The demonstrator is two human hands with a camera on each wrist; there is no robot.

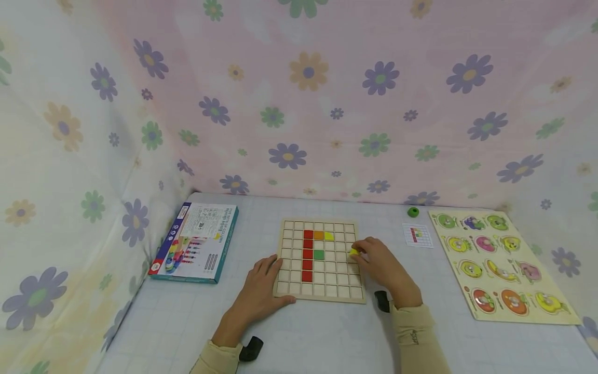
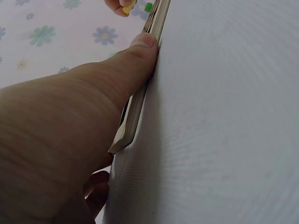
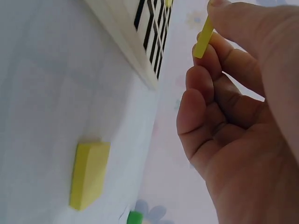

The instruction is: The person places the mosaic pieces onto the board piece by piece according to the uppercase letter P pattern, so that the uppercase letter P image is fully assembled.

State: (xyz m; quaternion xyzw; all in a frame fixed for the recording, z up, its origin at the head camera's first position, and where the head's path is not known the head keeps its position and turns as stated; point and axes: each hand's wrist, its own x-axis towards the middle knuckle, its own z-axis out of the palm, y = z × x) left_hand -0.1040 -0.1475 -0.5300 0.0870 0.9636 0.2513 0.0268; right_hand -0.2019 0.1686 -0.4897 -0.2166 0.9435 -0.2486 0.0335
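A wooden grid board (image 1: 327, 297) lies flat on the table. It carries a column of several red tiles (image 1: 307, 254), an orange tile (image 1: 318, 235), a yellow tile (image 1: 329, 236) and a green tile (image 1: 318, 254). My left hand (image 1: 259, 285) holds the board's near left corner, thumb along the front edge and fingers by the left side. Between thumb and fingertips, my right hand (image 1: 380, 262) pinches a yellow tile (image 3: 204, 44) by the board's right edge. Below that hand, in the right wrist view, a yellow block (image 3: 88, 175) lies on the table; the head view does not show it.
On the left lies a flat toy box (image 1: 196, 244) with a paper sheet on top. A small pattern card (image 1: 422, 241) and a green bead (image 1: 413, 212) lie right of the board. Farther right is a fruit puzzle board (image 1: 500, 311). Floral cloth (image 1: 327, 130) hangs behind the table.
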